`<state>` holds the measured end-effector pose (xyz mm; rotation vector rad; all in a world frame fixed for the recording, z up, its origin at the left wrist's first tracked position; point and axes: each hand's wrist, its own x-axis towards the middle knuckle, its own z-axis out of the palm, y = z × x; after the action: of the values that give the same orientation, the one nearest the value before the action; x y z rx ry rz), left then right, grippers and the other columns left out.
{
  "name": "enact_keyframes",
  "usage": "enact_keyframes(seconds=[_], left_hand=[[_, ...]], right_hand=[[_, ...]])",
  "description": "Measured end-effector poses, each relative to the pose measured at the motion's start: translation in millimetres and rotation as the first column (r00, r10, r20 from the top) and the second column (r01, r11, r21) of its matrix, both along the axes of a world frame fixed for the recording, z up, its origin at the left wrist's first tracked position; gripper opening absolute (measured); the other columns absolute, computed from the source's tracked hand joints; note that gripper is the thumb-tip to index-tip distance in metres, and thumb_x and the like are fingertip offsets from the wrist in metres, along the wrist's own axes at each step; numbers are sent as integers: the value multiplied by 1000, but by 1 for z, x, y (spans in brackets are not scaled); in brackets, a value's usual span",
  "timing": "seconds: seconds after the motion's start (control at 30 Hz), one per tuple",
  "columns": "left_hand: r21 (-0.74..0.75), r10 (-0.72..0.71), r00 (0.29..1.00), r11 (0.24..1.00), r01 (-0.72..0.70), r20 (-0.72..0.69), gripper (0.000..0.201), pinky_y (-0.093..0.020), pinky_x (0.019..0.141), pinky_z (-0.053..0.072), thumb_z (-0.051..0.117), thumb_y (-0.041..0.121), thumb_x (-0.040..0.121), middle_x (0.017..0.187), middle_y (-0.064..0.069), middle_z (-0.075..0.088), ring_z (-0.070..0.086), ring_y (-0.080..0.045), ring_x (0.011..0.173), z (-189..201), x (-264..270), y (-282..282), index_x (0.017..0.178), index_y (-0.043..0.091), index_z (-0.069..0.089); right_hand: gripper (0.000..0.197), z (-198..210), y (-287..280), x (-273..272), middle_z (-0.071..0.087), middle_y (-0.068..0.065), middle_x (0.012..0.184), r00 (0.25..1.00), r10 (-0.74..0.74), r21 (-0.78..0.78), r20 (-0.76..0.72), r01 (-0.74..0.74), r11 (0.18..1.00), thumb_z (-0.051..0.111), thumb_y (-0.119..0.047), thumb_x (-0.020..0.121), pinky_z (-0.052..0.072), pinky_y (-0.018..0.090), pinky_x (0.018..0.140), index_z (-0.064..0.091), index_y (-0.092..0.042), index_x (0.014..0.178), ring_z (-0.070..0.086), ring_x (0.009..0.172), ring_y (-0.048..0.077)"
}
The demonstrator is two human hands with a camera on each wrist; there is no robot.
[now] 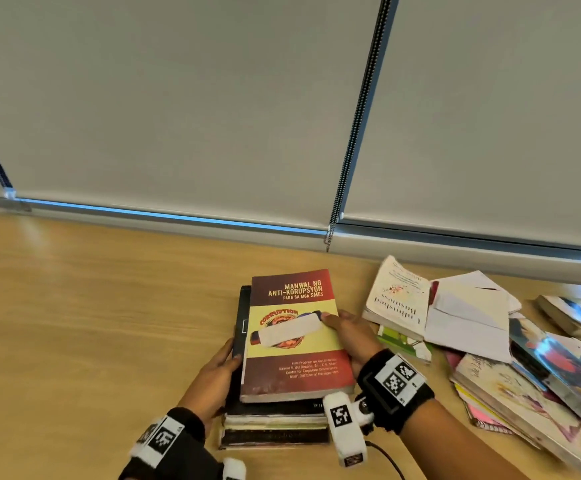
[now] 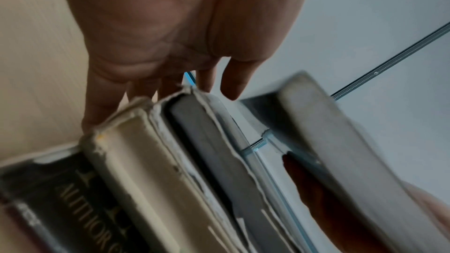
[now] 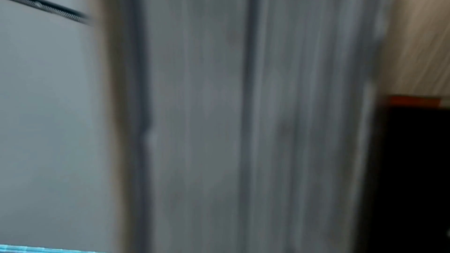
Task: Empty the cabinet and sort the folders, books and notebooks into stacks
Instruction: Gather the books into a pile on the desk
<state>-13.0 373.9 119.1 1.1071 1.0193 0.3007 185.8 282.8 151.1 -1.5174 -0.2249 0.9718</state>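
A stack of dark, worn books lies on the wooden table in the middle of the head view. On top is a red and yellow paperback titled "Manwal ng Anti-Korupsyon". My right hand grips its right edge, thumb on the cover and fingers underneath. The left wrist view shows this paperback held a little above the stack. My left hand lies against the stack's left side, and its fingers are straight. The right wrist view is blurred and shows only page edges.
A loose heap of books, notebooks and white papers covers the table's right side, close to my right wrist. Grey roller blinds with a bead chain close off the back. Bare table lies to the left of the stack.
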Motion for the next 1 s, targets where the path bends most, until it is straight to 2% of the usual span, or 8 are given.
enact_keyframes(seconds=[0.07, 0.17, 0.3, 0.43, 0.6, 0.77, 0.87, 1.0], left_hand=[[-15, 4, 1000, 1000, -4, 8, 37, -26, 62, 44, 40, 37, 102, 108, 5, 66, 60, -6, 88, 1, -3, 2, 138, 36, 45], [-26, 3, 1000, 1000, -3, -1, 31, -31, 75, 47, 40, 47, 99, 97, 8, 71, 63, -11, 92, 1, -6, 4, 117, 33, 61], [6, -25, 1000, 1000, 26, -9, 31, -22, 59, 48, 46, 36, 100, 104, 8, 71, 67, -6, 89, -2, -5, 8, 130, 36, 53], [34, -40, 999, 999, 41, -18, 29, -18, 53, 47, 49, 31, 100, 101, 11, 69, 66, -2, 83, -3, -4, 11, 128, 37, 52], [67, -57, 998, 996, 58, -24, 34, -21, 57, 46, 52, 29, 98, 104, 10, 69, 65, -3, 86, -5, -5, 14, 132, 35, 51], [81, -58, 998, 995, 60, -23, 46, -24, 57, 49, 56, 33, 96, 100, 11, 70, 66, -2, 82, -9, -7, 18, 139, 40, 44], [92, -60, 998, 994, 62, -24, 49, -23, 56, 49, 58, 34, 94, 103, 10, 70, 67, -1, 81, -11, -5, 19, 140, 42, 42], [83, -63, 998, 995, 63, -5, 51, -15, 55, 52, 57, 33, 94, 108, 6, 71, 69, -3, 85, -18, -4, 22, 141, 42, 40]], right_hand=[[18, -6, 12, -5, 72, 17, 88, 999, 31, -40, 4, -31, 999, 55, -7, 95, 58, 32, 58, 65, -1, 109, 68, 65, 26], [15, -14, 24, -10, 70, 21, 97, 998, 63, -86, 26, -60, 994, 53, -7, 96, 57, 35, 64, 64, -3, 105, 67, 70, 29], [13, -22, 32, -10, 72, 19, 98, 992, 70, -149, 106, -54, 987, 55, -9, 95, 57, 44, 77, 65, -6, 103, 68, 75, 31], [11, -25, 33, -10, 72, 17, 96, 982, 77, -179, 173, -45, 983, 55, -10, 95, 57, 44, 78, 66, -12, 93, 68, 77, 31], [13, -27, 35, -9, 73, 12, 95, 945, 126, -245, 301, -51, 968, 54, -15, 93, 56, 48, 86, 65, -18, 88, 69, 89, 34], [21, -33, 36, -7, 72, 5, 98, 907, 184, -284, 380, -75, 956, 55, -28, 87, 56, 46, 86, 64, -18, 104, 69, 90, 29], [12, -25, 35, -11, 70, 5, 101, 872, 209, -314, 443, -68, 947, 52, -22, 93, 55, 42, 87, 61, -21, 102, 67, 92, 27], [19, -25, 34, -10, 69, 7, 107, 836, 222, -329, 502, -53, 943, 49, -18, 96, 55, 35, 83, 62, -16, 109, 66, 94, 26]])
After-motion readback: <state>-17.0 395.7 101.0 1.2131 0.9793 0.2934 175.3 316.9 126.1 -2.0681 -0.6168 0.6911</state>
